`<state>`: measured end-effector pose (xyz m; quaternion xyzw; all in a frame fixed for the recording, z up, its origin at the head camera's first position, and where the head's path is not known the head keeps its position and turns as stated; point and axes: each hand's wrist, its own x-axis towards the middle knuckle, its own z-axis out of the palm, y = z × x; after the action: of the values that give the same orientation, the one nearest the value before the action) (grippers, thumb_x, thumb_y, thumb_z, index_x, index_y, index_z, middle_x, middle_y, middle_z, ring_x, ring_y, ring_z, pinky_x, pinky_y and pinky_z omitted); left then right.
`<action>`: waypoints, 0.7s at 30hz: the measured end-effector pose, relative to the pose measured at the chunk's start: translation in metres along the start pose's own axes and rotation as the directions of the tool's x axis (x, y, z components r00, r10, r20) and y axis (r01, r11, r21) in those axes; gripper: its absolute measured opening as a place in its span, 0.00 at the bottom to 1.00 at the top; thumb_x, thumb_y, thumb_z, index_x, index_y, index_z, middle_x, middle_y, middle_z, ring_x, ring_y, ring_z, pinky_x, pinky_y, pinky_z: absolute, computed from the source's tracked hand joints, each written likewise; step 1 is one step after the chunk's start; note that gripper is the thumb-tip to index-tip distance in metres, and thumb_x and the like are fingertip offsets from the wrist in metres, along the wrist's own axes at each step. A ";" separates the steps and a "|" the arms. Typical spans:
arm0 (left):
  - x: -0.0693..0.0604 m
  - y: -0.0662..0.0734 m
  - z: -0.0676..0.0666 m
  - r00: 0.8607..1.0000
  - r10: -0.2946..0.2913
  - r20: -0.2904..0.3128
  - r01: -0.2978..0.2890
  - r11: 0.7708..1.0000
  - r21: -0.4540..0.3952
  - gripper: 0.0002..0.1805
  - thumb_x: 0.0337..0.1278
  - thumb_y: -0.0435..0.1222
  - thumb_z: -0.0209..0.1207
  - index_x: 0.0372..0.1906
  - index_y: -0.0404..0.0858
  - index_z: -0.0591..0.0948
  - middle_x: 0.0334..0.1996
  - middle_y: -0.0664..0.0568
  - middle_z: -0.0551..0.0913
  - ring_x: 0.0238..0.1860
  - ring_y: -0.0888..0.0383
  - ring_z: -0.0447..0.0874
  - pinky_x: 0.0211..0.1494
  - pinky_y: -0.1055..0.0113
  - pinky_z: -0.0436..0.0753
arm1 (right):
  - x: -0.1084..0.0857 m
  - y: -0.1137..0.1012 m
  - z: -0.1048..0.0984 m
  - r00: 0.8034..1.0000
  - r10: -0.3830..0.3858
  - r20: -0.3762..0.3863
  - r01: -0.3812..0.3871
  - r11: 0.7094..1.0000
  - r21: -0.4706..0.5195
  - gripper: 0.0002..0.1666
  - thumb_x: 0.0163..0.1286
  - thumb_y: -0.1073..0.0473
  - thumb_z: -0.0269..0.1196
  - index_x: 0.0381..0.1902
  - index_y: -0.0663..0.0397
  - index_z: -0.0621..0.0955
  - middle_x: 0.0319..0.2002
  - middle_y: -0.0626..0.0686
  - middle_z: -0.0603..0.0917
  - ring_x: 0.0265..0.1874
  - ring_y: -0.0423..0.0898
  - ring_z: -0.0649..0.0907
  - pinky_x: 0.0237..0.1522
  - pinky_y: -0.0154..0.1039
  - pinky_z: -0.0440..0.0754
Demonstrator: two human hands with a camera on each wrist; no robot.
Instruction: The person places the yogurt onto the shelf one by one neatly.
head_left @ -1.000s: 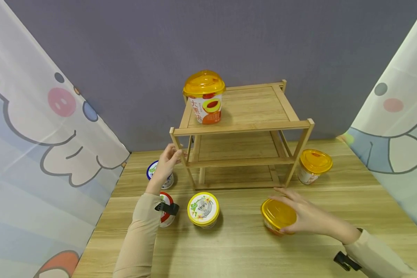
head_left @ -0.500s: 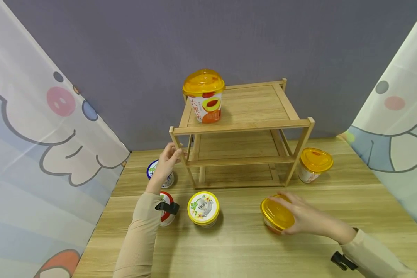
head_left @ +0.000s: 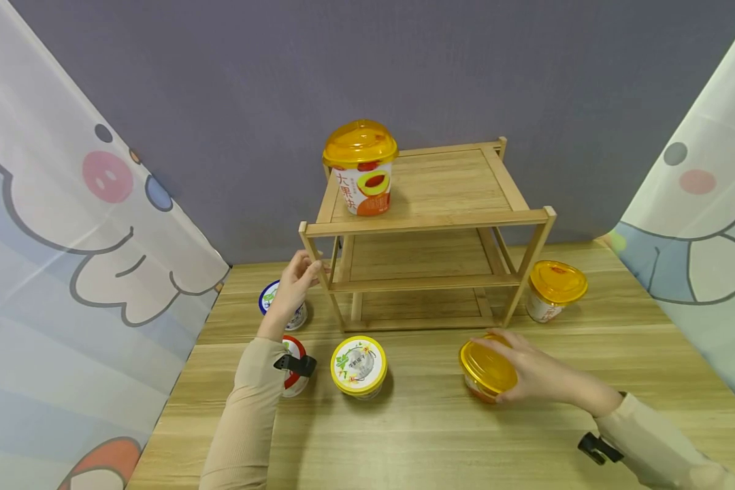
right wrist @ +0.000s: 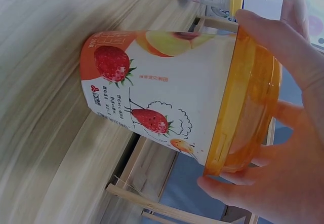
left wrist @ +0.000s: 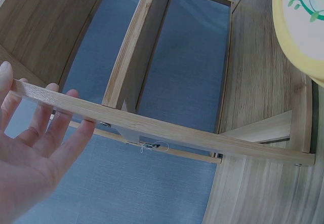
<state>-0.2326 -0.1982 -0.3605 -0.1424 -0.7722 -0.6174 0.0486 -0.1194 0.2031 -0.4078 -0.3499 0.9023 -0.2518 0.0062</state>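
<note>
In the head view, my right hand (head_left: 529, 367) grips a yogurt cup (head_left: 486, 373) by its domed orange lid. The right wrist view shows thumb and fingers round the lid (right wrist: 243, 102) of this white cup, printed with strawberries and peach. Its base is at or close to the tabletop; I cannot tell whether it touches. My left hand (head_left: 299, 279) holds the front left post (left wrist: 167, 127) of a wooden shelf rack (head_left: 429, 221), fingers behind the post. A similar orange-lidded cup (head_left: 363, 170) stands upright on the rack's top tier, at the left.
A yellow-rimmed tub (head_left: 358, 367) stands before the rack. A red-rimmed tub (head_left: 294, 367) and a blue-rimmed tub (head_left: 298, 318) are partly hidden by my left arm. Another orange-lidded cup (head_left: 554, 289) stands right of the rack. A grey wall (head_left: 269, 136) rises behind.
My right hand has closed in around the lid of the cup and shifted slightly left and up in the head view. The left hand stays on the post.
</note>
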 end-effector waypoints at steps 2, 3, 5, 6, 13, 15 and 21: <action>0.000 0.000 0.000 1.000 -0.005 -0.006 0.005 1.000 0.007 0.18 0.64 0.36 0.45 0.52 0.28 0.63 0.40 0.35 0.71 0.49 0.42 0.71 0.53 0.53 0.72 | 0.001 0.000 -0.001 1.000 0.004 0.011 -0.004 1.000 0.002 0.52 0.33 0.55 0.75 0.59 0.52 0.65 0.54 0.72 0.63 0.49 0.72 0.66 0.37 0.62 0.73; 0.001 0.000 0.000 1.000 -0.007 -0.007 0.007 1.000 0.009 0.18 0.64 0.36 0.45 0.52 0.28 0.63 0.39 0.36 0.72 0.48 0.43 0.71 0.53 0.53 0.72 | 0.001 0.000 -0.001 1.000 0.008 0.014 -0.008 1.000 0.004 0.52 0.33 0.56 0.75 0.60 0.52 0.65 0.54 0.72 0.62 0.49 0.72 0.66 0.37 0.61 0.74; 0.001 0.000 0.000 1.000 -0.010 -0.010 0.010 1.000 0.014 0.18 0.64 0.36 0.45 0.52 0.28 0.63 0.38 0.39 0.72 0.48 0.45 0.72 0.53 0.53 0.72 | 0.002 0.000 -0.001 1.000 0.011 0.019 -0.011 1.000 0.008 0.52 0.33 0.56 0.74 0.60 0.53 0.65 0.55 0.72 0.62 0.49 0.72 0.66 0.37 0.61 0.74; 0.001 0.000 -0.001 1.000 -0.010 -0.008 0.010 1.000 0.016 0.18 0.64 0.37 0.45 0.53 0.28 0.63 0.37 0.40 0.72 0.48 0.46 0.72 0.53 0.53 0.72 | 0.002 0.000 -0.002 1.000 0.013 0.022 -0.013 1.000 0.009 0.52 0.33 0.56 0.74 0.60 0.53 0.65 0.55 0.72 0.62 0.50 0.72 0.66 0.37 0.60 0.74; 0.000 0.002 -0.001 1.000 -0.002 -0.001 0.002 0.999 0.035 0.19 0.64 0.39 0.46 0.53 0.30 0.64 0.37 0.45 0.72 0.46 0.54 0.72 0.53 0.53 0.72 | 0.003 0.000 -0.004 0.998 0.044 0.036 -0.045 0.999 0.024 0.51 0.35 0.55 0.74 0.60 0.48 0.65 0.57 0.71 0.60 0.51 0.72 0.65 0.36 0.58 0.76; 0.000 0.003 -0.001 1.000 0.001 0.004 -0.001 1.000 0.031 0.19 0.64 0.39 0.46 0.53 0.30 0.64 0.38 0.42 0.72 0.47 0.52 0.72 0.53 0.53 0.72 | 0.003 -0.001 -0.006 0.998 0.054 -0.010 -0.054 0.999 0.004 0.48 0.38 0.52 0.73 0.60 0.48 0.66 0.57 0.70 0.62 0.50 0.70 0.67 0.36 0.59 0.75; -0.003 0.009 0.000 1.000 -0.012 0.018 0.012 1.000 0.003 0.18 0.65 0.37 0.44 0.53 0.29 0.63 0.43 0.29 0.69 0.51 0.40 0.70 0.54 0.51 0.70 | -0.002 -0.009 -0.006 0.988 0.078 -0.136 -0.090 0.992 -0.091 0.42 0.45 0.45 0.69 0.57 0.51 0.68 0.55 0.69 0.64 0.49 0.69 0.69 0.38 0.63 0.72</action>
<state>-0.2271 -0.1967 -0.3532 -0.1431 -0.7742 -0.6154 0.0381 -0.1134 0.2009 -0.3990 -0.2940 0.9258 -0.2301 -0.0600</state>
